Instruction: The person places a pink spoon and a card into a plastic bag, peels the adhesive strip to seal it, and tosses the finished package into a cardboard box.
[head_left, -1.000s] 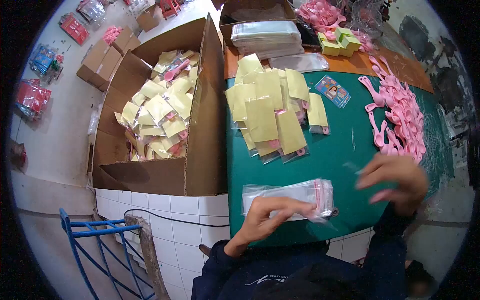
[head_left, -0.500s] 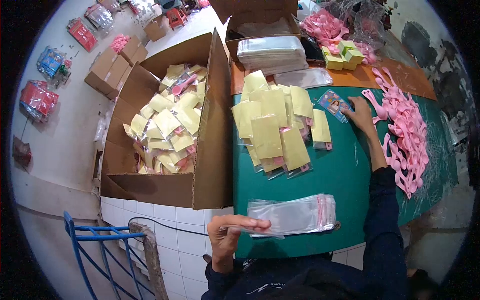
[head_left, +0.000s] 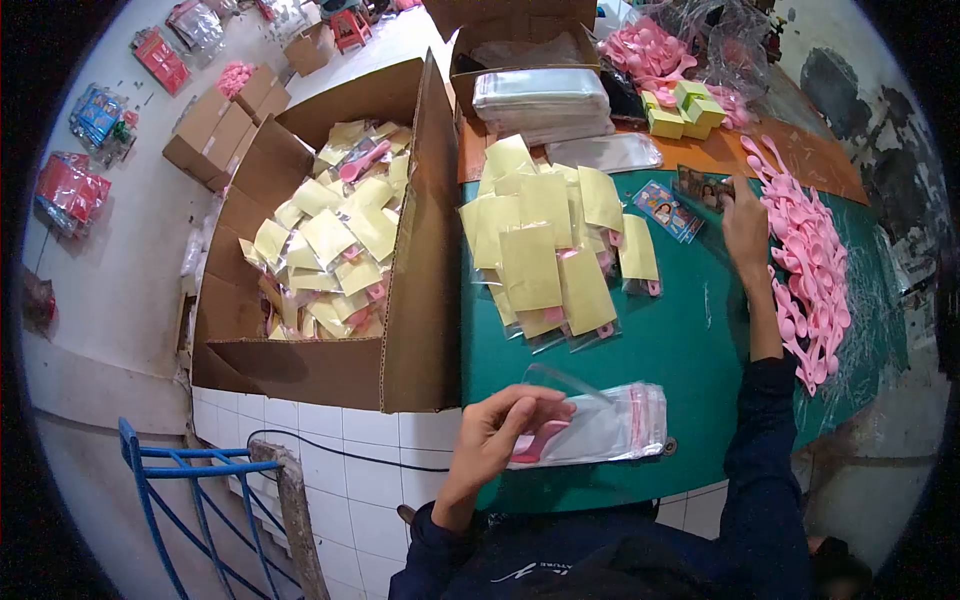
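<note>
My left hand is closed on a thin clear plastic bag with a pink spoon showing under the fingers. It hovers over a stack of clear bags with pinkish strips at one end. At the far right of the green table, my right hand pinches a dark printed card. Just left of that hand, a blue printed card lies flat on the table. Beyond the hand is a pile of pink spoons.
Bagged spoons with yellow cards are heaped mid-table. A large cardboard box of similar packs stands at the left. More clear bags and small yellow-green boxes sit at the back. A blue metal frame stands lower left.
My right hand has lifted a card off the blue one and moved slightly right. My left hand has moved right and turned, and a pink spoon now shows at its fingers.
</note>
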